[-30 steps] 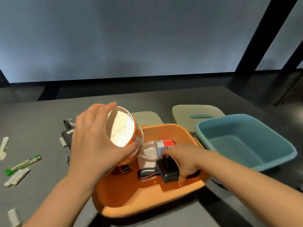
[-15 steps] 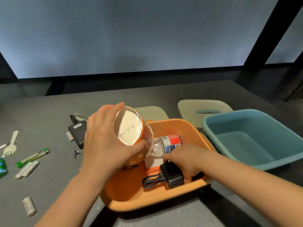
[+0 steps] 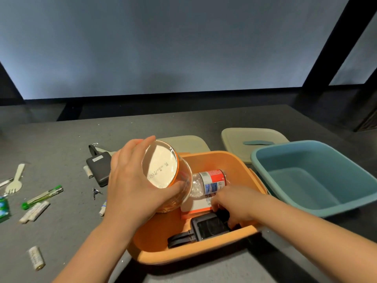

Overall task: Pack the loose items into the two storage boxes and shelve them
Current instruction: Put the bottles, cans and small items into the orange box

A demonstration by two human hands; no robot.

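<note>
Centre frame, the person's left hand (image 3: 134, 186) grasps a clear jar with an orange rim (image 3: 166, 176), tilted so its pale bottom faces the camera, over the left part of the orange storage box (image 3: 240, 162). Lower right of it, the right hand (image 3: 234, 205) reaches into that box with fingers curled down beside a black device (image 3: 206, 226); whether they actually grip it cannot be told. A plastic bottle with a red and blue label (image 3: 212, 181) lies on its side inside the box, over a white and orange packet (image 3: 196, 207). At the right of the frame sits the blue storage box (image 3: 263, 160), just beside the orange one. Behind the boxes lie two pale lids (image 3: 234, 137). Across the left of the grey table (image 3: 61, 139) are scattered a green pen (image 3: 42, 196), a pale fork (image 3: 15, 180), white tubes (image 3: 34, 211), a small roll (image 3: 36, 257) and a black case (image 3: 98, 167).
</note>
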